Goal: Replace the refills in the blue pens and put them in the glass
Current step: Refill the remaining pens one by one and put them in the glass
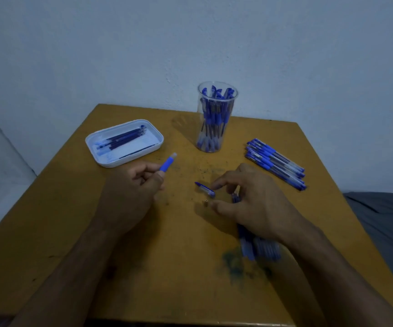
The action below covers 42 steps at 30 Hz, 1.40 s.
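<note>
- The left hand (pixel 134 185), left of the frame's centre, gripped a blue pen barrel (pixel 168 163) in curled fingers; the barrel's clear end stuck out toward the upper right, pointing at the white tray (pixel 160 140).
- The right hand (pixel 249 204), right of centre, hovered over the table (pixel 72 220) with forefinger and thumb spread apart, holding nothing I could make out.
- A blue pen cap (pixel 205 189) lay on the table just left of the right forefinger's tip, touching or nearly so; which, I cannot tell.
- A small metal tip (pixel 206 204) sat on the table below the cap, just beside the right thumb.
- A blurred bunch of blue pens (pixel 259 249) lay under the right wrist, partly hidden by it.
- The glass (pixel 216 116) stood upright near the table's far edge, above centre in the frame, packed with blue pens, well apart from both hands.
- The tray at the upper left held several dark refills (pixel 122 139) lying side by side.
- A row of blue pens (pixel 275 162) lay on the table at the right, above the right hand and apart from it.
- Dark ink stains marked the tabletop at lower centre.
</note>
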Tool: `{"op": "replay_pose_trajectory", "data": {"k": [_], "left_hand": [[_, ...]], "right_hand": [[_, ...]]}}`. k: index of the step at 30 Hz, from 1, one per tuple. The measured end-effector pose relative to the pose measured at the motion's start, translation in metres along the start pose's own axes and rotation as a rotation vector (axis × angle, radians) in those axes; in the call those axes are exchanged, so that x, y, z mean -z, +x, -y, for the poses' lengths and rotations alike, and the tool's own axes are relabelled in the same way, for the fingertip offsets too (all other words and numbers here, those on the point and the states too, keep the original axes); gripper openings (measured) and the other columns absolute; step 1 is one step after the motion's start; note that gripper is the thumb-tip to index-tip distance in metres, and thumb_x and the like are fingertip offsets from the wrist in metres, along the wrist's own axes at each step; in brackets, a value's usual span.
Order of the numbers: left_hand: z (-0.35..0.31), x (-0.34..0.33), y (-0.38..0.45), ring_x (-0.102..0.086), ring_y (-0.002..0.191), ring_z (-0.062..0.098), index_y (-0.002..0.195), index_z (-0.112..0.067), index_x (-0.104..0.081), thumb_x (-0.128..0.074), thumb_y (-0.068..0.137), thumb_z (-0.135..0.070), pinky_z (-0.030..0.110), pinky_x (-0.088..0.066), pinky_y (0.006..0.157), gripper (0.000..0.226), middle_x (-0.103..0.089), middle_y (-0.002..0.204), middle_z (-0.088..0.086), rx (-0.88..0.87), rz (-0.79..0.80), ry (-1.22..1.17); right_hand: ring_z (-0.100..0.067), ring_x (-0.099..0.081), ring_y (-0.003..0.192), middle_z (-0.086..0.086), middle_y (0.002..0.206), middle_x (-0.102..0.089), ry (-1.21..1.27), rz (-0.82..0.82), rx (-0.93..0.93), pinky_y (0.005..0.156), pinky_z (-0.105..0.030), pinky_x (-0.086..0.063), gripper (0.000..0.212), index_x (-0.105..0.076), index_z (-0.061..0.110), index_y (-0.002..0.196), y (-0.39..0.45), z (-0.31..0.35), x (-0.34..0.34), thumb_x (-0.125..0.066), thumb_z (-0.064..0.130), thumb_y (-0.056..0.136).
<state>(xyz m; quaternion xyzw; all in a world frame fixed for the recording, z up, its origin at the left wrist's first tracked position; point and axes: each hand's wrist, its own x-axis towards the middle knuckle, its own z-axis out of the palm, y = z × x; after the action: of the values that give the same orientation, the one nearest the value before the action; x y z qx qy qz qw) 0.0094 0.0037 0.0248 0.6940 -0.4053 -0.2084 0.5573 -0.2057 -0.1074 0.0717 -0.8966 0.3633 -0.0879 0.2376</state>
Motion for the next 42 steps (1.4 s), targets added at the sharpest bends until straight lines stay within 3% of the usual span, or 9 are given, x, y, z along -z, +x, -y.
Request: {"op": "replay_pose_trajectory", "data": {"k": [5, 8, 11, 14, 18, 22, 31, 35, 42], "left_hand": [[0.02, 0.045, 0.02, -0.062, 0.06, 0.017, 0.097, -0.026, -0.071, -0.065, 0.098, -0.023, 0.035, -0.053, 0.059, 0.007, -0.074, 0.075, 0.0, 0.044, -0.321, -0.105], [0.032, 0.073, 0.027, -0.062, 0.061, 0.017, 0.097, -0.024, -0.071, -0.064, 0.097, -0.023, 0.037, -0.053, 0.061, 0.007, -0.072, 0.072, 0.0, 0.086, -0.497, -0.127], [0.042, 0.096, 0.032, -0.061, 0.062, 0.015, 0.099, -0.017, -0.071, -0.062, 0.097, -0.021, 0.036, -0.052, 0.065, 0.01, -0.071, 0.073, 0.001, 0.138, -0.589, -0.131], [0.049, 0.113, 0.034, -0.062, 0.064, 0.017, 0.096, -0.019, -0.071, -0.061, 0.097, -0.021, 0.036, -0.053, 0.065, 0.01, -0.071, 0.075, 0.003, 0.159, -0.605, -0.117], [0.05, 0.123, 0.032, -0.063, 0.064, 0.014, 0.096, -0.017, -0.071, -0.061, 0.098, -0.019, 0.031, -0.052, 0.061, 0.01, -0.072, 0.076, 0.003, 0.162, -0.604, -0.085], [0.049, 0.125, 0.032, -0.065, 0.065, 0.013, 0.099, -0.017, -0.073, -0.061, 0.099, -0.022, 0.033, -0.057, 0.064, 0.013, -0.073, 0.076, -0.001, 0.175, -0.561, -0.066], [0.045, 0.12, 0.033, -0.066, 0.064, 0.012, 0.102, -0.018, -0.072, -0.06, 0.1, -0.024, 0.034, -0.059, 0.066, 0.013, -0.073, 0.076, -0.003, 0.185, -0.541, -0.05], [0.044, 0.117, 0.033, -0.064, 0.061, 0.008, 0.103, -0.017, -0.071, -0.06, 0.099, -0.023, 0.03, -0.058, 0.062, 0.013, -0.072, 0.075, -0.004, 0.182, -0.521, -0.048], [0.04, 0.111, 0.032, -0.066, 0.065, 0.011, 0.107, -0.017, -0.069, -0.061, 0.1, -0.024, 0.03, -0.057, 0.063, 0.013, -0.073, 0.078, -0.003, 0.177, -0.496, -0.06]], "right_hand": [[-0.004, -0.055, 0.084, 0.012, 0.101, -0.06, 0.022, 0.007, 0.115, 0.065, -0.014, -0.04, 0.026, -0.071, 0.032, 0.114, 0.042, 0.05, -0.017, -0.073, 0.041, 0.089], [-0.009, -0.061, 0.094, 0.005, 0.109, -0.068, -0.028, -0.014, 0.186, 0.078, -0.024, -0.05, 0.028, -0.071, 0.025, 0.12, 0.088, 0.083, -0.035, -0.07, 0.027, 0.091], [-0.019, -0.058, 0.119, -0.003, 0.136, -0.062, -0.151, 0.042, 0.251, 0.096, -0.027, -0.048, 0.046, -0.061, 0.023, 0.137, 0.135, 0.115, -0.052, -0.067, 0.019, 0.092], [-0.025, -0.05, 0.133, -0.006, 0.152, -0.048, -0.363, 0.278, 0.271, 0.106, -0.03, -0.043, 0.061, -0.045, 0.019, 0.152, 0.167, 0.137, -0.06, -0.065, 0.02, 0.095], [-0.029, -0.061, 0.117, -0.012, 0.134, -0.063, -0.576, 0.471, 0.309, 0.102, -0.04, -0.051, 0.046, -0.059, 0.011, 0.139, 0.189, 0.149, -0.066, -0.056, 0.006, 0.094], [-0.024, -0.059, 0.122, -0.007, 0.139, -0.061, -0.585, 0.465, 0.333, 0.105, -0.033, -0.048, 0.046, -0.061, 0.016, 0.14, 0.195, 0.148, -0.067, -0.054, 0.001, 0.096], [-0.007, -0.056, 0.099, 0.001, 0.12, -0.069, -0.414, 0.365, 0.346, 0.082, -0.019, -0.04, 0.022, -0.074, 0.017, 0.117, 0.196, 0.142, -0.061, -0.068, 0.015, 0.096], [-0.008, -0.054, 0.095, 0.005, 0.107, -0.064, -0.386, 0.353, 0.349, 0.066, -0.011, -0.036, 0.012, -0.071, 0.021, 0.104, 0.195, 0.139, -0.06, -0.07, 0.015, 0.094], [-0.011, -0.059, 0.098, 0.004, 0.109, -0.067, -0.306, 0.295, 0.364, 0.066, -0.01, -0.038, 0.011, -0.067, 0.022, 0.099, 0.189, 0.137, -0.049, -0.071, 0.015, 0.093]]}}
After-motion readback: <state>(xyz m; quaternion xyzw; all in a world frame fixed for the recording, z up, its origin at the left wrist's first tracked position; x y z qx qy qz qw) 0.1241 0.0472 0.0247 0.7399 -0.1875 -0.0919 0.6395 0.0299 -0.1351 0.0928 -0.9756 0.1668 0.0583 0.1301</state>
